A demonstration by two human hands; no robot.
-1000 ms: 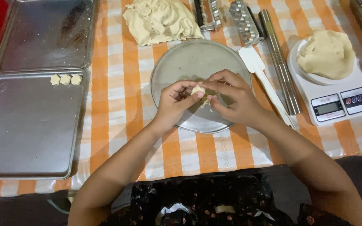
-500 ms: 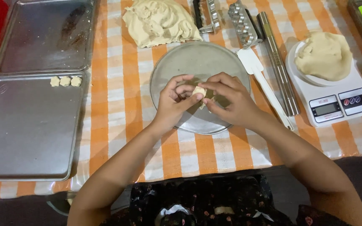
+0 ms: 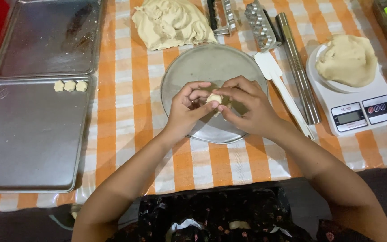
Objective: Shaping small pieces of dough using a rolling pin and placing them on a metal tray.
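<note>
Both hands, left hand (image 3: 189, 105) and right hand (image 3: 247, 107), pinch a small pale dough piece (image 3: 214, 98) over the round grey metal plate (image 3: 211, 62). Three shaped pieces (image 3: 70, 85) sit at the flat steel baking tray's (image 3: 27, 143) top edge; large cream dough mound (image 3: 171, 22) remains at the table's far edge.

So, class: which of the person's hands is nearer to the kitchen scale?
Right. The right hand is over the round plate, on the side towards the kitchen scale. The left hand lies beyond it, further from the scale.

The left hand (image 3: 189, 107) and right hand (image 3: 247, 105) sit slightly higher over the round metal plate (image 3: 211, 62) than before, fingers closing tighter around the small dough piece (image 3: 214, 98).
</note>
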